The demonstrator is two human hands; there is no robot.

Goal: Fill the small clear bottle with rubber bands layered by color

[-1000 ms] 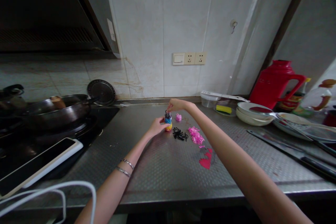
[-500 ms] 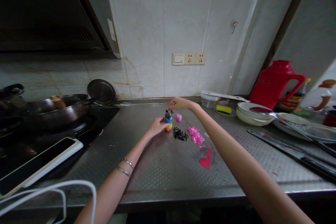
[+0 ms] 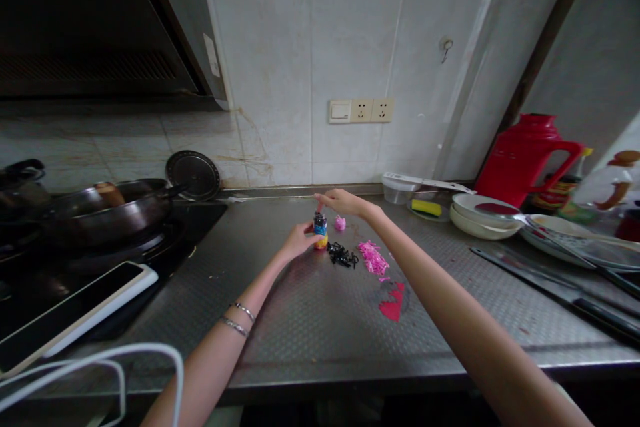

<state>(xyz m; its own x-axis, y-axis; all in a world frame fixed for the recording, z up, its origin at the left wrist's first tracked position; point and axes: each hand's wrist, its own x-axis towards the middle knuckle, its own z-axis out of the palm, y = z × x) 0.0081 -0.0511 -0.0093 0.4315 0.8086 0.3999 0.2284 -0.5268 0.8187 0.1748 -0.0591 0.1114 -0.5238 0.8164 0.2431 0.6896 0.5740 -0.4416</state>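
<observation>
My left hand (image 3: 301, 240) is wrapped round a small clear jar (image 3: 321, 229) standing upright on the metal counter. Layers of black, blue, yellow and red show through its wall. Above the jar's mouth is my right hand (image 3: 341, 200), one finger pointing down at the opening; no black strip shows in its fingers. Just right of the jar lies a pile of small black strips (image 3: 343, 255), perhaps rubber bands. Beyond that are a heap of pink strips (image 3: 373, 257) and a jagged red patch (image 3: 393, 302). A pink cap-like piece (image 3: 340, 223) sits behind the black pile.
On the left, a pan (image 3: 110, 213) stands on the stove near a white device with a dark screen (image 3: 75, 313) and a white cable (image 3: 145, 348). To the right are a yellow sponge (image 3: 426, 208), stacked bowls (image 3: 484, 221), a long dark utensil (image 3: 530, 280) and a red thermos (image 3: 525, 160).
The black strips dangling from my right fingers at the jar's mouth no longer show. That hand now has a finger pointing down at the opening. My left hand has stayed on the jar.
</observation>
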